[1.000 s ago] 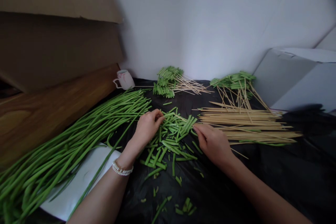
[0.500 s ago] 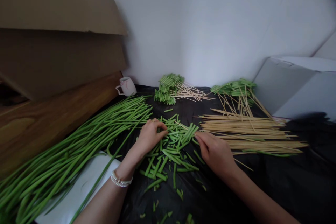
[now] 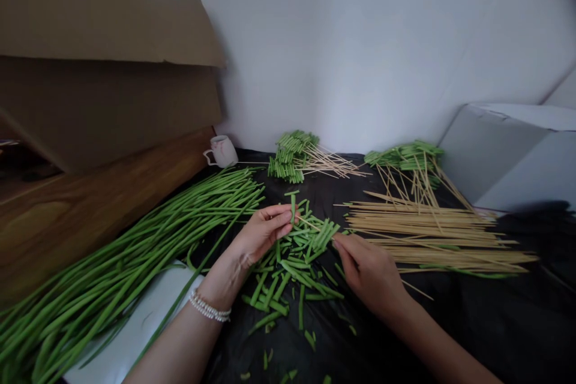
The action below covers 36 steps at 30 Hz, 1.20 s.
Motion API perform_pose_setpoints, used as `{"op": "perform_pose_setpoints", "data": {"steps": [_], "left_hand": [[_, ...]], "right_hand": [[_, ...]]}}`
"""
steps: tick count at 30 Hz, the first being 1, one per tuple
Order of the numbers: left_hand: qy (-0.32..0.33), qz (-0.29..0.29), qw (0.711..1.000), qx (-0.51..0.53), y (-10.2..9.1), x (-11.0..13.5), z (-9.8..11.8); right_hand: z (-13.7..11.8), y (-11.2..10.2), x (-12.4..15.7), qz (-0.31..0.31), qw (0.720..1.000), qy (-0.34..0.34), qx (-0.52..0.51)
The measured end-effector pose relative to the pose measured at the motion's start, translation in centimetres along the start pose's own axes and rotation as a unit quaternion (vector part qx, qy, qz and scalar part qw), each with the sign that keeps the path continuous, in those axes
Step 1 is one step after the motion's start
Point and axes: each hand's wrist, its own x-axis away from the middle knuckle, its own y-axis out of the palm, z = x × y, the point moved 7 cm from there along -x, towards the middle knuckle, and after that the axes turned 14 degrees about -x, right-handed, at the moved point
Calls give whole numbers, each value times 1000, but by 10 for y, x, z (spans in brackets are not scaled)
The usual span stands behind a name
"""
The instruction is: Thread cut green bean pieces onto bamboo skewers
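Note:
Between the fingers of my left hand [image 3: 265, 231] a short cut piece of green stalk [image 3: 293, 207] stands upright, at the tip of a thin wooden skewer [image 3: 307, 222]. My right hand [image 3: 371, 270] is closed on the skewer's other end, most of which its fingers hide. Several green pieces [image 3: 324, 235] are threaded side by side on the skewer near the right fingertips. Whether the tip has entered the held piece I cannot tell. Loose cut pieces [image 3: 272, 288] lie under and in front of both hands.
Long green stalks [image 3: 148, 240] lie at left, partly over a white surface [image 3: 148, 300]. Bare skewers [image 3: 423, 219] lie at right. Filled skewers [image 3: 292, 147] form piles at the back, near a mug [image 3: 222, 151]. A cardboard box [image 3: 112, 90] and a white box [image 3: 508, 150] flank the black sheet [image 3: 369, 336].
My left hand has risen from the loose pieces and turned, now with a green piece in its fingers at the skewer tip. My right hand keeps hold of the skewer. The view shifts slightly.

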Motion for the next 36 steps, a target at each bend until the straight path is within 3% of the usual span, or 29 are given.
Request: {"op": "perform_pose_setpoints", "data": {"steps": [18, 26, 36], "left_hand": [[3, 36, 999, -2, -3, -2, -4], [-33, -25, 998, 52, 6, 1, -7], [-69, -47, 995, 49, 10, 2, -10]], "right_hand": [[1, -1, 0, -7, 1000, 11, 21], [-1, 0, 1, -13, 1000, 8, 3], [-3, 1, 1, -13, 1000, 2, -6]]}}
